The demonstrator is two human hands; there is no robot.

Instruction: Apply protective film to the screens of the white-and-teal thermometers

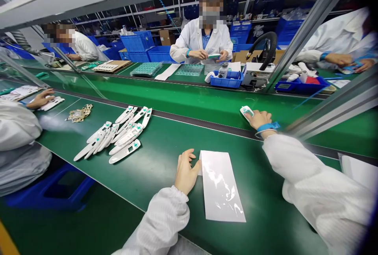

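Observation:
My right hand (pixel 261 120) reaches forward over the green belt and grips a white plastic shell with a green part (pixel 245 113) by its near end. A blue band circles that wrist. On the near bench, my left hand (pixel 186 172) rests with fingers loosely bent and apart from the thumb, holding nothing. Its thumb is at the left edge of a glossy white sheet (pixel 223 188); I cannot tell whether they touch. Left of that hand lies a loose pile of long white plastic shells (pixel 125 135) with small green parts.
A long green conveyor belt (pixel 189 107) runs behind the bench. Beige pieces (pixel 79 113) lie near a co-worker's hand (pixel 41 98) at the left. Across the belt, another person handles a green-and-white piece (pixel 214 56). A blue bin (pixel 227 80) and slanting metal posts (pixel 310 26) stand there.

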